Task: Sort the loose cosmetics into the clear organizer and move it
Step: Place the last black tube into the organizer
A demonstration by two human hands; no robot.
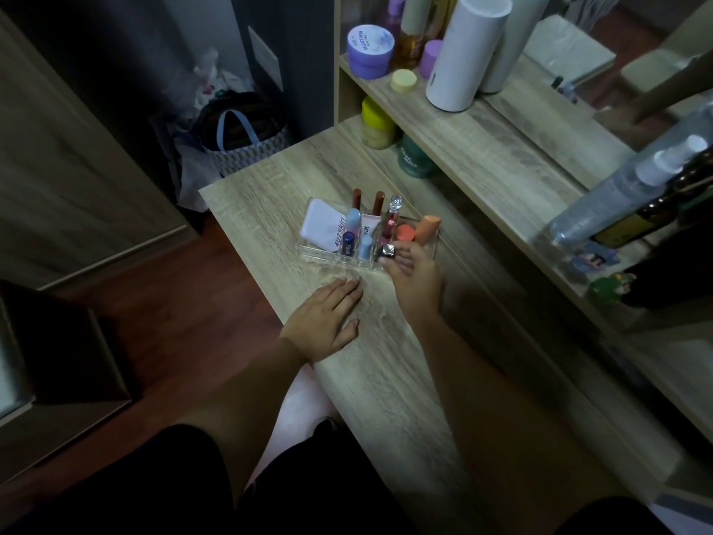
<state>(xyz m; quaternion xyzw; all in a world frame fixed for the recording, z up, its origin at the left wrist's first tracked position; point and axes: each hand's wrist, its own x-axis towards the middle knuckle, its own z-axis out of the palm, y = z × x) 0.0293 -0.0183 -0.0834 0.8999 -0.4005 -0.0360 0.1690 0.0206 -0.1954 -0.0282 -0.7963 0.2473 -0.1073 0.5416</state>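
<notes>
Your left hand (pixel 326 320) is lying flat on the wooden table (pixel 405 380), palm down, fingers spread a little and holding nothing. Your right hand (pixel 414 278) is reaching to the near right corner of the clear organizer (pixel 432 247), and its fingertips (pixel 389 260) are pinching a small shiny silver and dark thing (pixel 387 251) just at the box's front edge. You cannot tell if that thing is sitting in a slot or only touching the rim. The clear organizer is sitting on the table just past both hands, near the low shelf (pixel 501 156). A white flat case (pixel 322 227) is leaning in its left part. A dark blue stick (pixel 348 242) and a light blue stick (pixel 365 245) are standing in the front slots. Two dark red tubes (pixel 366 200) are poking up at the back, with a clear-topped red tube (pixel 392 214) beside them. An orange round pot (pixel 405 232) and a peach tube (pixel 427 227) are resting in the right part.
</notes>
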